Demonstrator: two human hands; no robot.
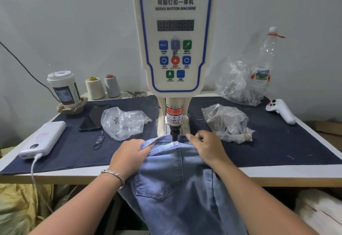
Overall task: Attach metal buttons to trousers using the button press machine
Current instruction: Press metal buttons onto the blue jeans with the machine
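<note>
Light blue denim trousers (177, 183) hang over the table's front edge, with the waistband lying under the dark punch (174, 134) of the white servo button machine (174, 36). My left hand (129, 158) grips the waistband on the left, fingers curled round the folded cloth. My right hand (207, 147) pinches the waistband on the right, just beside the punch. Any button under the punch is hidden. A clear bag of small metal parts (123, 121) lies left of the machine, and another clear bag (227, 123) lies to the right.
A dark cloth (288, 142) covers the table. On the left lie a white power bank (42, 139) with a cable, a black phone (93, 117), a paper cup (63, 88) and two thread cones (102, 87). At back right are a plastic bottle (261, 68) and a white controller (282, 110).
</note>
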